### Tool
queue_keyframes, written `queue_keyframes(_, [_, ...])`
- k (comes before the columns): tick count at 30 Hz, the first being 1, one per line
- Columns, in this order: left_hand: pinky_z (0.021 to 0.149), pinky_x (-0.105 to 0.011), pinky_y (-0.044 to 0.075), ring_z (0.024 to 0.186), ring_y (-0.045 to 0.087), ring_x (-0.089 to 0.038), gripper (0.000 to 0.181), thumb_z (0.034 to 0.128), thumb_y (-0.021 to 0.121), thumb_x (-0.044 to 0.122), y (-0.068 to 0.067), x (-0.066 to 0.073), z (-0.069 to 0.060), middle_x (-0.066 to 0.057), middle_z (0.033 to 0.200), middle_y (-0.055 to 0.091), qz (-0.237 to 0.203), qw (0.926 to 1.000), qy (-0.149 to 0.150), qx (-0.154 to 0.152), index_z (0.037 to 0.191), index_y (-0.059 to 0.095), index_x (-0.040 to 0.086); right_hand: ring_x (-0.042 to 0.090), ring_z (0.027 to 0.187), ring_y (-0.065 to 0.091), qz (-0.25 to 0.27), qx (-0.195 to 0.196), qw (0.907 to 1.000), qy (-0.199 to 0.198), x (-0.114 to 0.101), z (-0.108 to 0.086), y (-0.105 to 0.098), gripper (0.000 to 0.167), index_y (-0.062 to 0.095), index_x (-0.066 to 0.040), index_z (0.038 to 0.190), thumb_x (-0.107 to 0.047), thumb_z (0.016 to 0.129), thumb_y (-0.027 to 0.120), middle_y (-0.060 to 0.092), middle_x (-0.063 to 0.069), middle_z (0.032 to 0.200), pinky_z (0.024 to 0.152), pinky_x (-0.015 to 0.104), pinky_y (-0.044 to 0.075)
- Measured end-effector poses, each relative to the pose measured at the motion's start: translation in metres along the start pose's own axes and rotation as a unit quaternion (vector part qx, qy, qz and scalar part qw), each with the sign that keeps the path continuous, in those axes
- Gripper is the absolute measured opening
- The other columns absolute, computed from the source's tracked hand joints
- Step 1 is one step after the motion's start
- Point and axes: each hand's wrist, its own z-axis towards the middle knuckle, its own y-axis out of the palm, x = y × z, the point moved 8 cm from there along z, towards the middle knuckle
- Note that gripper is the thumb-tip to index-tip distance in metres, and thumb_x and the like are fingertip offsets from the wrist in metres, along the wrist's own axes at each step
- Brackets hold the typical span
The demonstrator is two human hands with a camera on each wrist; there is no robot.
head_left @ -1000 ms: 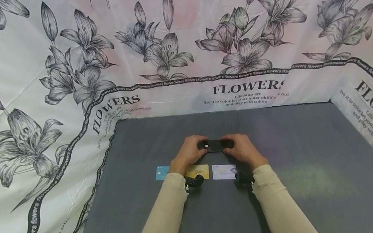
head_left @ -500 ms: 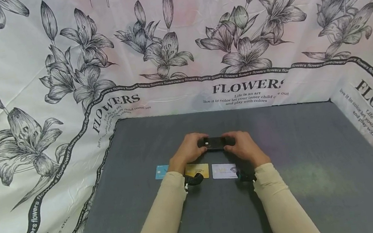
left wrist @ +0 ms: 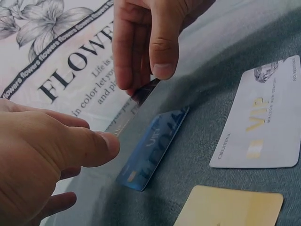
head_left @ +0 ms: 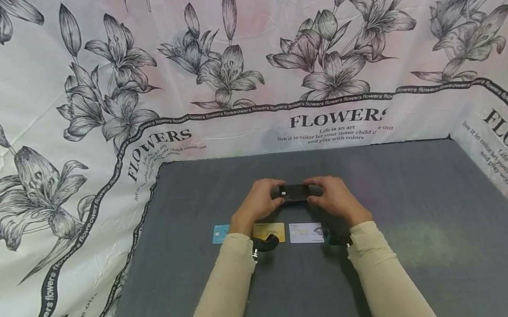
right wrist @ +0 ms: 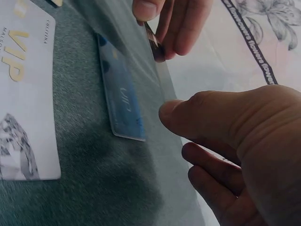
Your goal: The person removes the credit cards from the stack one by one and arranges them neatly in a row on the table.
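Both hands face each other over the grey tabletop. My left hand [head_left: 258,202] pinches the left end of a dark glossy rectangle [head_left: 294,192], thumb nearer me and fingers beyond. The right hand [head_left: 337,198] grips its other end the same way. A small light chip-like mark shows on the rectangle's left part. In the left wrist view, a dark shiny bit [left wrist: 144,93] shows between the right thumb and fingers. A bluish card [left wrist: 153,150] with VIP lettering appears between the hands; whether it belongs to the rectangle, I cannot tell. What exactly the rectangle is stays unclear.
Nearer me, a light-blue card [head_left: 221,234], a gold card [head_left: 273,233] and a white VIP card [head_left: 305,232] lie in a row. My left forearm partly covers the blue one. Flower-printed cloth [head_left: 330,122] walls the table [head_left: 408,171] at the back and sides.
Both hands and the dark rectangle have shifted slightly away from me and a touch to the right. Each hand keeps its grip. The row of cards has stayed put.
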Motion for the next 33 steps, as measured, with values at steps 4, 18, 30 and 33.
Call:
queue_keyframes(4, [0.126, -0.052, 0.046, 0.15, 0.056, -0.033, 0.052, 0.1036, 0.078, 0.014, 0.004, 0.004, 0.0, -0.011, 0.156, 0.065, -0.003, 1.0, -0.003, -0.008, 0.154, 0.064, 0.008, 0.046, 0.134, 0.066, 0.004, -0.006, 1.0, 0.003, 0.001, -0.005, -0.005, 0.05, 0.072, -0.003, 0.142, -0.011, 0.094, 0.083, 0.073, 0.021, 0.14, 0.114, 0.066, 0.051])
queue_keyframes(18, [0.125, -0.048, 0.047, 0.147, 0.06, -0.031, 0.053, 0.1029, 0.079, 0.016, 0.02, 0.03, 0.001, -0.011, 0.154, 0.067, 0.005, 0.9999, 0.007, -0.009, 0.153, 0.064, 0.009, 0.048, 0.134, 0.066, 0.002, 0.001, 1.0, 0.008, 0.017, -0.028, -0.021, 0.05, 0.073, -0.003, 0.141, -0.009, 0.093, 0.084, 0.072, 0.024, 0.141, 0.112, 0.067, 0.052])
queue_keyframes(30, [0.123, -0.042, 0.05, 0.142, 0.065, -0.026, 0.053, 0.1034, 0.079, 0.019, 0.041, 0.059, -0.001, -0.009, 0.152, 0.069, 0.032, 0.9982, 0.049, -0.011, 0.153, 0.064, 0.006, 0.05, 0.133, 0.066, -0.01, -0.002, 0.9999, 0.012, 0.029, -0.054, -0.037, 0.049, 0.073, -0.004, 0.141, -0.01, 0.094, 0.084, 0.072, 0.025, 0.14, 0.109, 0.069, 0.052])
queue_keyframes(33, [0.123, -0.039, 0.05, 0.14, 0.066, -0.024, 0.052, 0.1038, 0.078, 0.019, 0.045, 0.07, -0.002, -0.01, 0.151, 0.07, 0.047, 0.9961, 0.074, -0.009, 0.151, 0.065, 0.005, 0.05, 0.131, 0.067, -0.019, -0.008, 0.9997, 0.011, 0.031, -0.061, -0.043, 0.049, 0.073, -0.004, 0.142, -0.01, 0.094, 0.083, 0.072, 0.025, 0.14, 0.106, 0.069, 0.054])
